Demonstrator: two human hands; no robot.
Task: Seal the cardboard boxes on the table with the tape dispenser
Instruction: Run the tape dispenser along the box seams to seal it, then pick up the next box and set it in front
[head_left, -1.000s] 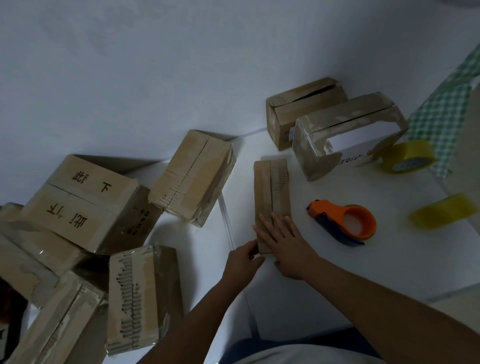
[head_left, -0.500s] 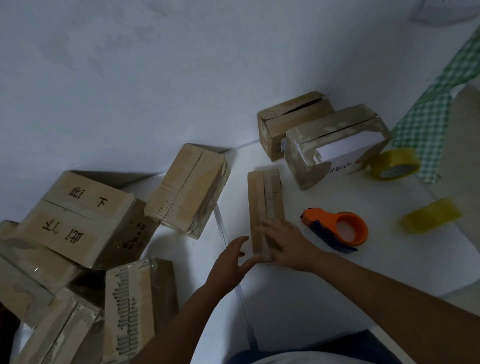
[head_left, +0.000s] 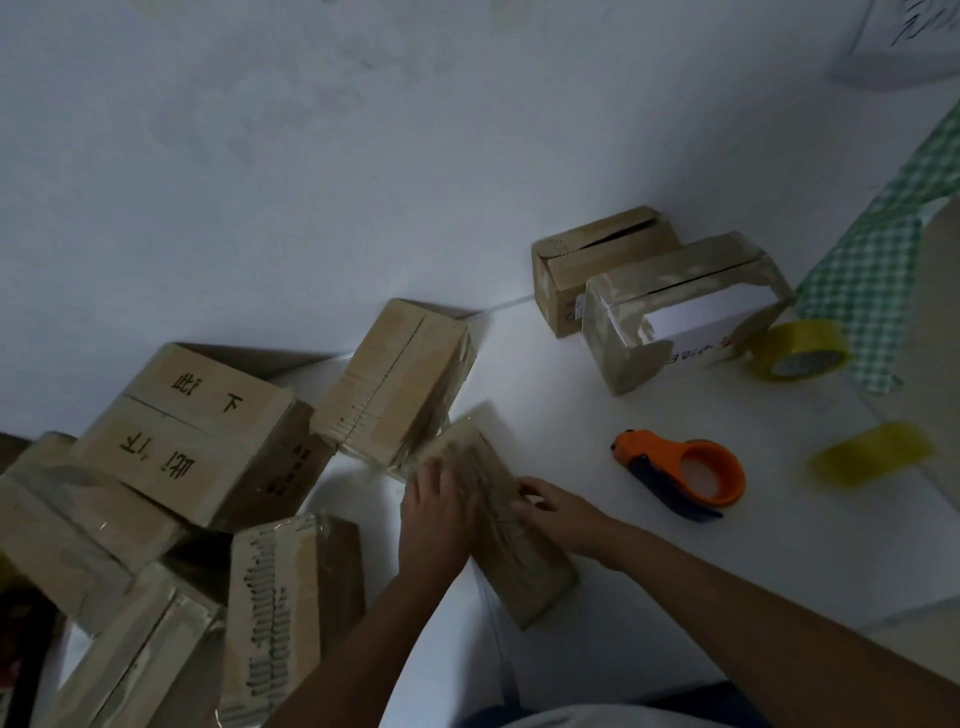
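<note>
A narrow taped cardboard box (head_left: 519, 571) lies slanted on the white table (head_left: 649, 582) in front of me. My left hand (head_left: 441, 514) rests on its top left part, fingers fairly straight. From the right, my right hand (head_left: 558, 512) curls its fingers over the box's right edge. The orange tape dispenser (head_left: 685, 473) lies on the table to the right of both hands, untouched. Two boxes with gaping top flaps, a brown one (head_left: 597, 270) and a taped one with a white label (head_left: 680, 306), stand at the back right.
Several taped boxes crowd the left: a lettered one (head_left: 197, 431), one leaning against the wall (head_left: 395, 379), and one near my left arm (head_left: 291, 613). Two yellow tape rolls (head_left: 802, 349) (head_left: 872, 453) lie at the right, beside a green checked cloth (head_left: 878, 260).
The narrow box has been turned from upright to slanted and pulled nearer and leftward. My left hand moved from beside its near end onto its top; my right hand shifted to its right edge.
</note>
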